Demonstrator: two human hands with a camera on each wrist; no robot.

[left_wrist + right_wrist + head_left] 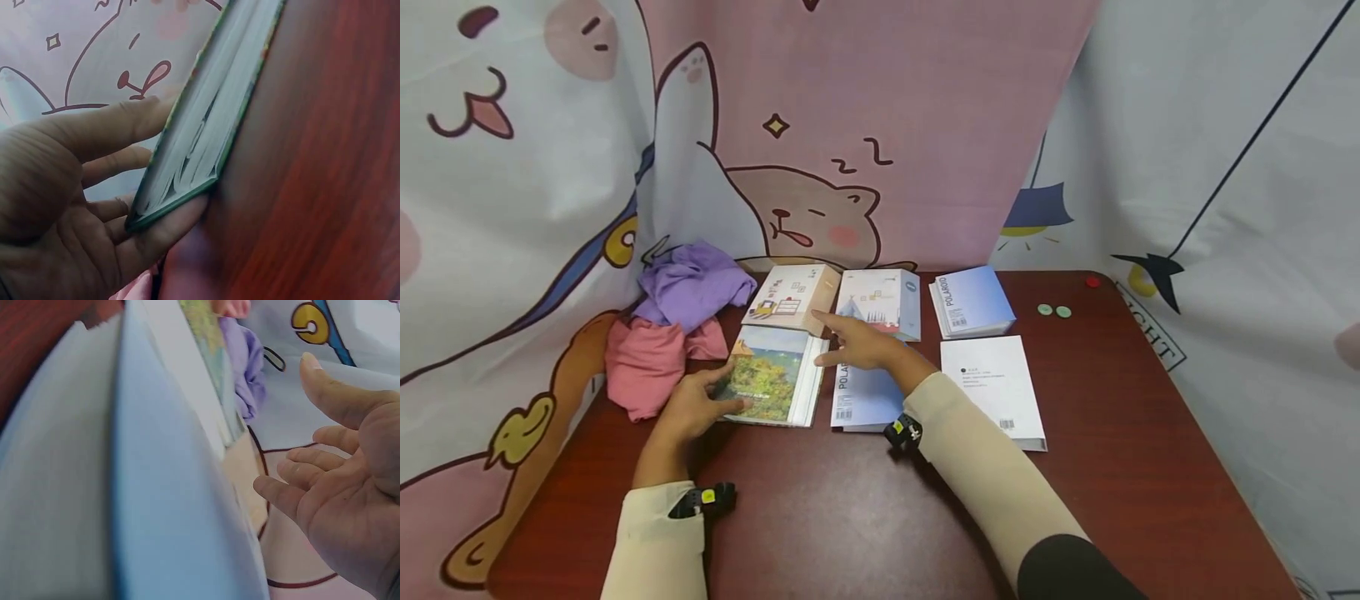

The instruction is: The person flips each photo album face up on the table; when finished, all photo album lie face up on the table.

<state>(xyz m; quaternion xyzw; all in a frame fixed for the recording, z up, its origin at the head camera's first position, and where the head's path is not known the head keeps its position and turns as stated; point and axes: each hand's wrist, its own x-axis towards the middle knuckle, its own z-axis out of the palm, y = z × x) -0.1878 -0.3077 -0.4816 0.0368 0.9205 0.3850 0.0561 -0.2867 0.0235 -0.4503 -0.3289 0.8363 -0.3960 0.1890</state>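
A photo album [767, 375] with a landscape cover lies at the left of the table, its white page edges toward the right. My left hand [696, 408] grips it by the left edge, thumb on the cover and fingers around the green spine side [172, 203]. My right hand [861, 343] is over the gap between this album and a blue Polaroid album [868, 396], partly covering the latter. In the right wrist view its fingers [287, 497] are spread and loosely bent, with nothing between them.
Behind lie a cream album [790, 296] and a white-and-blue album [880, 300]. Further right are another blue Polaroid album [976, 302] and a white one [992, 387]. Purple cloth [696, 283] and pink cloth [647, 362] sit at the left; green discs [1054, 311] and a red one [1092, 282] at the right.
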